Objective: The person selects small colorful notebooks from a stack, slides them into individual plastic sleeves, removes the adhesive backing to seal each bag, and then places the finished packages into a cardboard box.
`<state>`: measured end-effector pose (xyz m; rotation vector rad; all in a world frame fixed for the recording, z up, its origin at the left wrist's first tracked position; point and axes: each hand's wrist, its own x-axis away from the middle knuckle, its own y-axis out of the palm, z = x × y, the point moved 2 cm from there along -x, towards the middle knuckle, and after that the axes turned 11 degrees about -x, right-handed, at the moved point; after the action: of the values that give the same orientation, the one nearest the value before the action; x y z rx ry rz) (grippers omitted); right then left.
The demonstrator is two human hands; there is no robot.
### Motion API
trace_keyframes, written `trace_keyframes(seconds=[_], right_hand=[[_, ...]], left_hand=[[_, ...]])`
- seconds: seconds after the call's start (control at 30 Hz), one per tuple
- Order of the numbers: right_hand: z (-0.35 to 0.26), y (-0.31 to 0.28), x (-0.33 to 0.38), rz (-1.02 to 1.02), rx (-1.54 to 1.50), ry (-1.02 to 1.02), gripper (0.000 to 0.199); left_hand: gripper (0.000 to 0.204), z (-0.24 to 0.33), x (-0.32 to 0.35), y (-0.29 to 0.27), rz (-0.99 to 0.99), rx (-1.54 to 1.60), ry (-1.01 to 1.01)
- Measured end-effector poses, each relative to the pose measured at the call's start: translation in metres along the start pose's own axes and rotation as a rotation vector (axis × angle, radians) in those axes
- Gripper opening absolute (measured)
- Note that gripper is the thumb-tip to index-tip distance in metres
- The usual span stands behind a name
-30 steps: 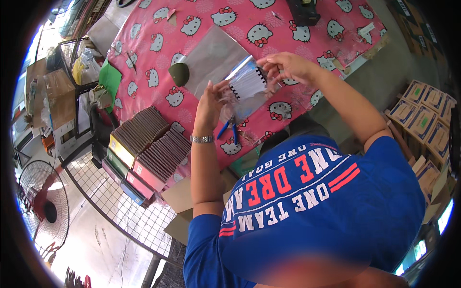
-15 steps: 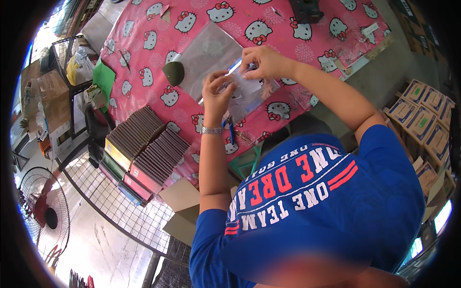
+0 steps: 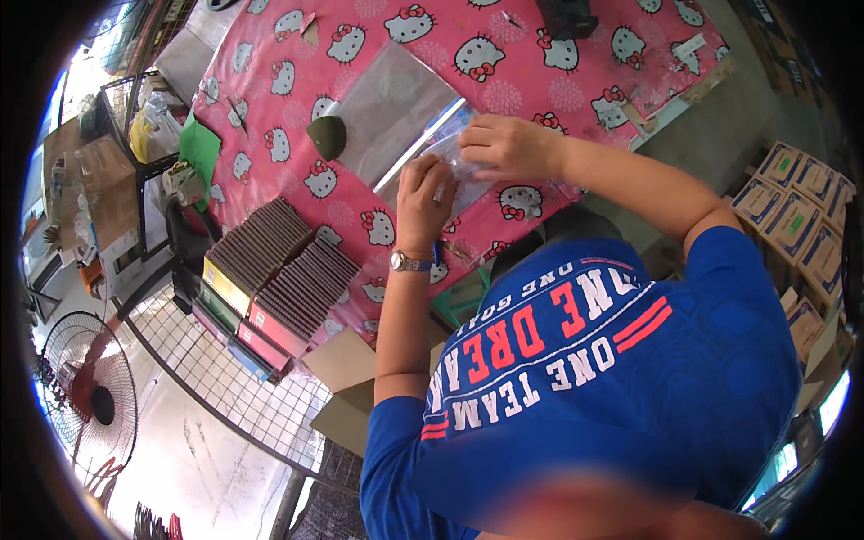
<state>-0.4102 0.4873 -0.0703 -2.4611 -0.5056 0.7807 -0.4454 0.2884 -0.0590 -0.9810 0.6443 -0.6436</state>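
Observation:
Clear plastic bags (image 3: 389, 108) lie flat on the pink table. Nearer to me, a smaller crumpled clear plastic bag (image 3: 457, 169) is between my hands. My left hand (image 3: 425, 200), with a metal watch at its wrist, is closed on the near left part of that small bag. On its right side my right hand (image 3: 511, 148) pinches the same plastic with bent fingers. What the small bag contains cannot be made out. A dark green rounded piece (image 3: 328, 137) rests at the left edge of the flat bags. A blue-handled tool (image 3: 438, 253) is partly hidden beside my left wrist.
Stacks of spiral-bound books (image 3: 279, 270) stand left of my left arm. An open cardboard box (image 3: 346, 373) is below them. At the table's far side sits a black object (image 3: 569, 16). A fan (image 3: 94, 396) stands at left, and cartons (image 3: 796, 211) are stacked at right.
Both hands have come nearer to me, the right one clearly. Their fingers, raised and apart before, are now curled down on the small plastic bag.

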Motion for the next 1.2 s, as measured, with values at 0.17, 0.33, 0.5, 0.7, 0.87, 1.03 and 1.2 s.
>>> trace_keyframes(seconds=[0.17, 0.33, 0.5, 0.7, 0.87, 1.03, 1.2], right_hand=[[0.002, 0.018, -0.002, 0.275, -0.063, 0.315, 0.018], [0.010, 0.006, -0.007, 0.336, 0.138, 0.418, 0.018], [0.107, -0.107, 0.066, 1.136, -0.014, 0.793, 0.023], [0.152, -0.141, 0.120, 1.159, -0.658, 1.039, 0.014], [0.124, -0.079, 0.134, 1.269, -0.940, 0.696, 0.005], [0.149, -0.039, 0.123, 0.956, -1.677, 0.810, 0.001], [0.051, -0.039, -0.082, -0.412, -0.542, 0.477, 0.037]], left_hand=[[0.018, -0.002, 0.004, 0.010, 0.159, 0.187, -0.464], [0.020, -0.010, -0.001, 0.008, 0.073, 0.013, -0.637], [0.017, 0.005, -0.024, -0.012, -0.093, -0.184, -0.564], [0.029, -0.004, -0.041, -0.016, -0.175, -0.151, -0.455], [0.037, -0.029, -0.015, -0.003, -0.159, 0.400, -0.563], [0.035, -0.034, -0.014, 0.018, -0.203, 0.840, -0.649], [0.034, -0.035, -0.005, 0.027, -0.160, 0.888, -0.679]])
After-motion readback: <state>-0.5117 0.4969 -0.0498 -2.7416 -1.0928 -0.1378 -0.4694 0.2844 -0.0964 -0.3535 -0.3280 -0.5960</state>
